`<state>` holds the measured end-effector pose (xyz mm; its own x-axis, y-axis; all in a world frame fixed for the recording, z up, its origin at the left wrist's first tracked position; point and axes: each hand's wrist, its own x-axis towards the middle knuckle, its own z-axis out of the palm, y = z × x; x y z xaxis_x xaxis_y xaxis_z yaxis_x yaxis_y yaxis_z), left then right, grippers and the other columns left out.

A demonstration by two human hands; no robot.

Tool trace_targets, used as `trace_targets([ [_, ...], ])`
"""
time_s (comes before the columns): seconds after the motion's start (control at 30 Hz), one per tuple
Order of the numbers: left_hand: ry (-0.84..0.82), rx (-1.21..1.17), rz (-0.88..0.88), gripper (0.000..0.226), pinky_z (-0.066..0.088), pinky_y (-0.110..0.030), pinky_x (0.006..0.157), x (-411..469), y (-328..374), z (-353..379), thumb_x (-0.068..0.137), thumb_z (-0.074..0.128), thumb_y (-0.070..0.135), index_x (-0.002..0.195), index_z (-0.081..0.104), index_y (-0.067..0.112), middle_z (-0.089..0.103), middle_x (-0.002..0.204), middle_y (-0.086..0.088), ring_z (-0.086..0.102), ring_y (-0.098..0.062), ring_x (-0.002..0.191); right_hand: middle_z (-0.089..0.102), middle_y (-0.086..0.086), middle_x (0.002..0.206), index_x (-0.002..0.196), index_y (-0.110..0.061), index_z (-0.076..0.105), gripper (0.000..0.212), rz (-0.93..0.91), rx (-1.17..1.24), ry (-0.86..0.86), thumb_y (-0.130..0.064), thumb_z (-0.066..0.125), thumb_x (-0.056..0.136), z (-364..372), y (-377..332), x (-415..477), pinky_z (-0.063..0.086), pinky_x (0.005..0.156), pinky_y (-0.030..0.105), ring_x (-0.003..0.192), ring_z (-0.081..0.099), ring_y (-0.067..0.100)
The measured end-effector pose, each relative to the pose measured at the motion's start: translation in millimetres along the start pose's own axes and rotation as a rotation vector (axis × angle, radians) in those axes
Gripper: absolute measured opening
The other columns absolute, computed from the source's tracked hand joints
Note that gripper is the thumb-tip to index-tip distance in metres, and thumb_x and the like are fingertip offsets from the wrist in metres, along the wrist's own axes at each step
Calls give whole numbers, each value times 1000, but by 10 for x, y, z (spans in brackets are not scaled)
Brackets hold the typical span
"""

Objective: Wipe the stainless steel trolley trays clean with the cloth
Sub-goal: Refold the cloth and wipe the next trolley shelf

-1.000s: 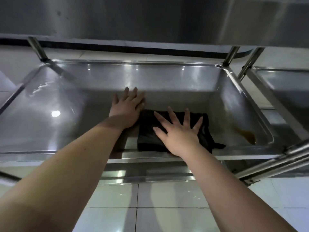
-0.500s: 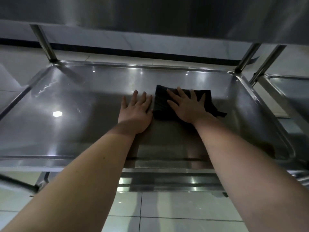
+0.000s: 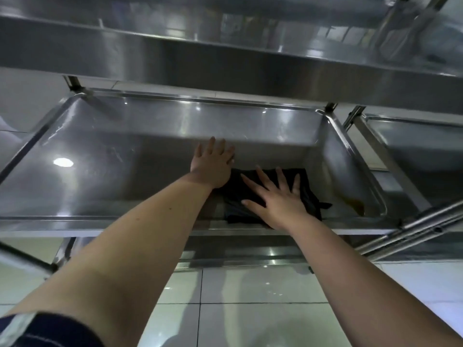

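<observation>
A stainless steel trolley tray (image 3: pixel 100 176) fills the middle of the view, under an upper tray (image 3: pixel 225 58). A folded black cloth (image 3: pixel 308 191) lies on the tray floor near its front rim, right of centre. My right hand (image 3: pixel 278 199) presses flat on the cloth with fingers spread. My left hand (image 3: pixel 213 164) rests flat on the bare steel just left of the cloth, fingers straight and pointing to the far wall. A brown smear (image 3: pixel 355 202) sits in the tray's front right corner.
A second steel tray (image 3: pixel 421 146) stands to the right, with trolley posts (image 3: pixel 350 118) and a slanted rail (image 3: pixel 426 221) between. White floor tiles (image 3: pixel 250 284) lie below the front rim. A lamp glare (image 3: pixel 62 162) shows on the tray's left part.
My right hand has pulled the cloth back from the tray's far part to its front rim. My left hand stays flat beside it. The view has tilted up, showing the upper tray.
</observation>
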<state>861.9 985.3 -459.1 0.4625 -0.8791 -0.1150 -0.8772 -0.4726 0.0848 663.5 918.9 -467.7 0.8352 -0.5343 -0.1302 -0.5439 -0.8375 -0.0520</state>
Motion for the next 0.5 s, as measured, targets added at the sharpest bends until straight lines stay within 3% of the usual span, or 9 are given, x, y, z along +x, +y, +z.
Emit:
trace_targets([
  [0.13,48,-43,-22,51,-4,-53,119,-17,38,131,106,17,38,156,4,36,-8,164,4,-10,-26,150,-5,-22,162,141,-66,-6,79,51,49,-7,-94,5,67,-33,-5,-53,-26,102,68,148,-19,28],
  [0.27,95,-66,-21,56,-1,-52,119,20,8,203,101,18,56,154,13,39,-1,165,4,-3,-25,151,-6,-27,159,136,-71,-8,69,103,66,-10,-87,13,72,-52,197,-137,-34,94,67,146,-26,30],
  [0.5,144,-50,5,66,0,-57,116,35,29,255,91,12,72,151,16,46,3,165,2,0,-28,150,-6,-26,160,137,-71,-9,58,329,59,-54,-78,22,87,-138,1240,-460,-13,114,62,148,-18,31],
])
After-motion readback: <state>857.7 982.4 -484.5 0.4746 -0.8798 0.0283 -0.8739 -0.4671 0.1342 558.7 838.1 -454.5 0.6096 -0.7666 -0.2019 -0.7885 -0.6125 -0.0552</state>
